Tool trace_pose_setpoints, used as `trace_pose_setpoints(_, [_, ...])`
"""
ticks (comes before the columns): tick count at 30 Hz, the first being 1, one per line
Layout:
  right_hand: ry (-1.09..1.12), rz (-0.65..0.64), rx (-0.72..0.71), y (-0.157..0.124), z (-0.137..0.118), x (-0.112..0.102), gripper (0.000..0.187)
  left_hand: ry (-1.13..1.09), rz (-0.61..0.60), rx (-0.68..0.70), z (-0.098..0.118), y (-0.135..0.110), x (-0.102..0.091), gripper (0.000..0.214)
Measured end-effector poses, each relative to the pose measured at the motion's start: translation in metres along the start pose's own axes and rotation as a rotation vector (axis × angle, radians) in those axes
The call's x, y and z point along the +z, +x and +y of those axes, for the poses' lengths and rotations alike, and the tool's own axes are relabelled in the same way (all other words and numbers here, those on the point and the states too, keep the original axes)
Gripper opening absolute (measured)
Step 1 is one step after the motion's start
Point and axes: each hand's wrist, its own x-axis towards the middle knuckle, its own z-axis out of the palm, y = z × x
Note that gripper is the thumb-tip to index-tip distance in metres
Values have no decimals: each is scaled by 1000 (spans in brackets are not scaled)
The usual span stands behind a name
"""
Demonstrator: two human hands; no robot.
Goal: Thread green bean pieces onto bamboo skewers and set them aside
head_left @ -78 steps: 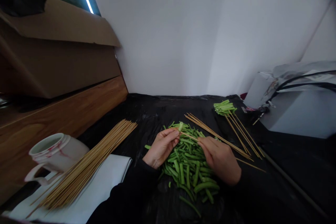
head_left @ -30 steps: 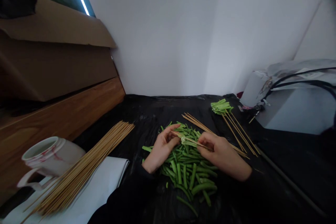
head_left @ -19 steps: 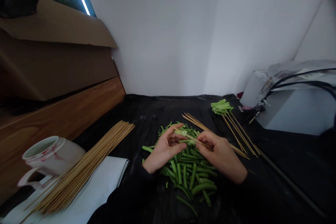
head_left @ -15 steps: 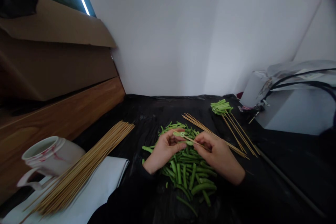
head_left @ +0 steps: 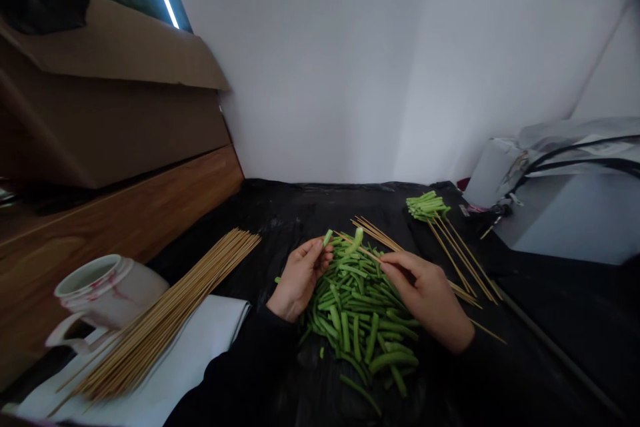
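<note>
Between the thumb and fingers of my left hand (head_left: 299, 279) is a short green bean piece (head_left: 327, 238), its pale end pointing up. My right hand (head_left: 429, 297) pinches a thin bamboo skewer (head_left: 371, 254), whose tip points toward my left hand and whose tail sticks out past my wrist. One bean piece (head_left: 358, 239) sits crosswise on that skewer near the tip. Below both hands spreads a pile of cut green beans (head_left: 357, 310). A few loose skewers (head_left: 376, 230) lie just behind my right hand, partly covered by it.
Skewered beans (head_left: 427, 205) lie at the back right. On the left, a large bundle of skewers (head_left: 170, 317) rests on a white folded sheet (head_left: 215, 320) beside a mug (head_left: 113, 297). A cardboard box (head_left: 130, 107) stands behind; bags and a pale container (head_left: 565, 203) are at right.
My left hand has moved away from the skewer and now holds a separate bean piece. The bean on the skewer is in plain view. The view has shifted slightly.
</note>
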Motion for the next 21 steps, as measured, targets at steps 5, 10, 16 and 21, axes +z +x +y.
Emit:
trace_pose_setpoints(5, [-53,-58,-64,-2,-2,3,23,-110,-20,-49,3,0,0,17])
trace_pose_setpoints(10, [-79,-76,-86,-4,0,5,25,-143,-35,-84,4,1,-2,16])
trace_pose_setpoints(16, [-95,-85,-97,-4,2,6,25,-166,-46,-88,3,2,-3,14])
trace_pose_setpoints(21, [-96,-107,-89,-4,1,6,25,-177,-44,-92,3,1,-2,14])
